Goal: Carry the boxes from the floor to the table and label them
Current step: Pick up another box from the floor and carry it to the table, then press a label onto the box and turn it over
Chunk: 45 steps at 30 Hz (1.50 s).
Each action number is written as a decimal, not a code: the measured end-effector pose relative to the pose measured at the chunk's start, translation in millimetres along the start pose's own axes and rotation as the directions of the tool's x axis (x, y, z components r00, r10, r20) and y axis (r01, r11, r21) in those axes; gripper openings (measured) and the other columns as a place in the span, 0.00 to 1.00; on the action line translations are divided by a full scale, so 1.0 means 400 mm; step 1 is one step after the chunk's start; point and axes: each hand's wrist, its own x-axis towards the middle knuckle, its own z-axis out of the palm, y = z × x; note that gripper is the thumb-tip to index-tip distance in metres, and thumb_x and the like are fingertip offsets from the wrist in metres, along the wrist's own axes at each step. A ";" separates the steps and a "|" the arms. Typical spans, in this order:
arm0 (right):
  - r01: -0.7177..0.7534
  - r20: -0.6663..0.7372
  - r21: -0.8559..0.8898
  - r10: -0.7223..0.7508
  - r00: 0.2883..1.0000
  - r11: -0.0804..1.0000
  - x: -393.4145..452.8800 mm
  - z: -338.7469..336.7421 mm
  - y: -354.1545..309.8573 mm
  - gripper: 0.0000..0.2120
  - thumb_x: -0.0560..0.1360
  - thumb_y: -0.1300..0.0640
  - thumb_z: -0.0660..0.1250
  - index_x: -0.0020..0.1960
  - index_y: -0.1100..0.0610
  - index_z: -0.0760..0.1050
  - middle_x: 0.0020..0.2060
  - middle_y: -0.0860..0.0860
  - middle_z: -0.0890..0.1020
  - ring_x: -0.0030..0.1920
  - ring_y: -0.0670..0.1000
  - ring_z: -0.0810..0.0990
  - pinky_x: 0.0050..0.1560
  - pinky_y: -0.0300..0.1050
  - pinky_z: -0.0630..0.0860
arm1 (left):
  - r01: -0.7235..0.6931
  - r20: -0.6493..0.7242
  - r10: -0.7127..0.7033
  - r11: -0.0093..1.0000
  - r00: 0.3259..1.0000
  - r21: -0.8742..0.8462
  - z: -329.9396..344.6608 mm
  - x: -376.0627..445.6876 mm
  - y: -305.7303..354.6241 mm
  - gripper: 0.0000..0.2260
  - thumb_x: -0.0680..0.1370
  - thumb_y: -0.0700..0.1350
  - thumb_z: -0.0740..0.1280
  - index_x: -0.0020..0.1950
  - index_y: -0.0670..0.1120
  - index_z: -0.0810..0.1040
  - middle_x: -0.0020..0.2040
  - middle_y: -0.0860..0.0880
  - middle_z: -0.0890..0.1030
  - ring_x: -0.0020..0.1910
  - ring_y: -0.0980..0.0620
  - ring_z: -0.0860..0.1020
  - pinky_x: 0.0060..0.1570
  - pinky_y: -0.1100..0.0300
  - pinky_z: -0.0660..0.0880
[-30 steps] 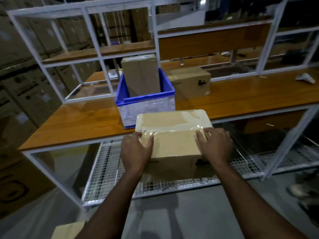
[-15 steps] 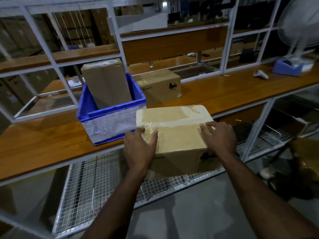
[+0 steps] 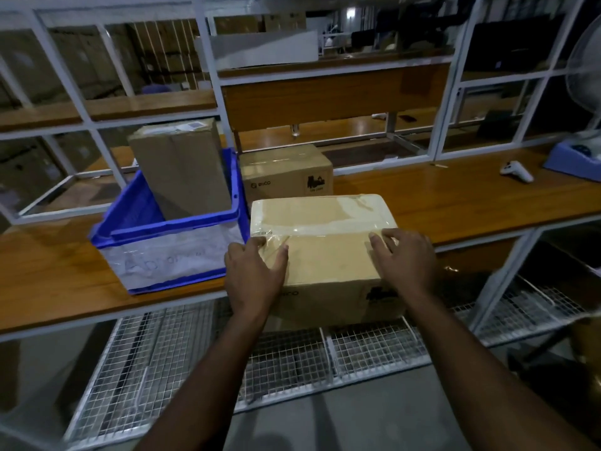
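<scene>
While both hands (image 3: 257, 275) (image 3: 403, 258) grip its sides, box (image 3: 325, 249) perhaps overhangs table (image 3: 455, 203).

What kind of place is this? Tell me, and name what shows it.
Probably a warehouse packing station: a long wooden workbench in a white metal frame, sealed brown cardboard boxes, and a blue plastic crate holding another carton.
</scene>
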 end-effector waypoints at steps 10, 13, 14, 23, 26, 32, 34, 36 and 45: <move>0.056 0.091 0.087 -0.064 0.994 0.995 0.154 0.083 0.032 0.22 0.78 0.39 0.65 0.62 0.54 0.80 0.58 0.56 0.81 0.58 0.57 0.75 0.54 0.50 0.72 | 0.026 -0.037 -0.025 1.000 0.999 0.014 0.106 0.085 0.047 0.29 0.77 0.63 0.67 0.71 0.47 0.74 0.65 0.45 0.77 0.65 0.46 0.75 0.58 0.51 0.74; 0.069 0.120 0.078 -0.078 0.990 0.995 0.190 0.110 0.029 0.23 0.79 0.39 0.64 0.64 0.53 0.79 0.60 0.55 0.80 0.60 0.56 0.74 0.53 0.49 0.71 | 0.037 -0.017 -0.037 0.999 0.999 0.007 0.140 0.119 0.044 0.30 0.77 0.62 0.68 0.73 0.47 0.72 0.67 0.46 0.76 0.66 0.47 0.74 0.57 0.53 0.73; 0.079 0.123 0.072 -0.088 0.989 0.994 0.204 0.119 0.026 0.23 0.79 0.39 0.64 0.65 0.54 0.79 0.60 0.55 0.79 0.60 0.56 0.74 0.53 0.49 0.71 | 0.040 -0.013 -0.040 0.999 0.999 0.009 0.152 0.131 0.040 0.30 0.77 0.62 0.68 0.73 0.47 0.72 0.68 0.46 0.76 0.66 0.47 0.74 0.58 0.53 0.73; 0.132 0.174 -0.008 -0.128 0.976 0.991 0.345 0.237 -0.021 0.22 0.80 0.39 0.60 0.64 0.53 0.79 0.59 0.54 0.80 0.59 0.54 0.74 0.53 0.50 0.73 | 0.051 0.078 -0.058 0.994 0.995 0.097 0.253 0.276 -0.005 0.30 0.79 0.66 0.59 0.75 0.49 0.70 0.75 0.44 0.69 0.72 0.45 0.70 0.63 0.46 0.75; 0.126 0.166 0.006 -0.125 0.978 0.992 0.385 0.269 -0.040 0.20 0.81 0.42 0.61 0.62 0.53 0.80 0.56 0.54 0.81 0.57 0.55 0.75 0.52 0.50 0.75 | -0.099 0.054 0.091 0.983 0.994 0.157 0.272 0.328 -0.006 0.24 0.82 0.60 0.56 0.68 0.48 0.78 0.74 0.44 0.72 0.76 0.45 0.64 0.69 0.43 0.69; 0.101 0.157 0.003 -0.100 0.983 0.995 0.446 0.323 -0.066 0.16 0.81 0.46 0.59 0.60 0.51 0.81 0.54 0.52 0.81 0.54 0.52 0.74 0.50 0.50 0.75 | -0.272 0.061 0.266 0.955 0.962 0.121 0.304 0.398 -0.023 0.19 0.84 0.54 0.53 0.60 0.50 0.82 0.62 0.49 0.82 0.67 0.52 0.74 0.71 0.44 0.67; 0.110 0.144 -0.021 -0.106 0.984 0.994 0.456 0.337 -0.069 0.16 0.82 0.47 0.59 0.58 0.52 0.82 0.54 0.52 0.81 0.54 0.52 0.74 0.50 0.49 0.73 | -0.271 0.050 0.267 0.958 0.962 0.093 0.310 0.412 -0.028 0.20 0.84 0.54 0.52 0.58 0.50 0.82 0.57 0.51 0.83 0.59 0.54 0.78 0.71 0.44 0.67; 0.149 0.117 -0.061 -0.141 0.983 0.987 0.462 0.347 -0.070 0.15 0.82 0.48 0.58 0.55 0.52 0.82 0.57 0.52 0.80 0.56 0.52 0.74 0.53 0.51 0.72 | -0.279 0.051 0.275 0.957 0.960 0.082 0.313 0.420 -0.028 0.20 0.84 0.54 0.52 0.57 0.50 0.82 0.55 0.52 0.83 0.57 0.55 0.78 0.71 0.43 0.66; 0.447 0.241 0.085 -0.454 0.858 0.890 0.423 0.356 -0.161 0.06 0.80 0.49 0.65 0.49 0.48 0.80 0.46 0.46 0.80 0.48 0.45 0.74 0.52 0.44 0.75 | -0.436 0.208 0.421 0.900 0.883 0.030 0.310 0.428 0.025 0.15 0.84 0.52 0.60 0.62 0.49 0.82 0.66 0.49 0.79 0.70 0.51 0.70 0.70 0.52 0.68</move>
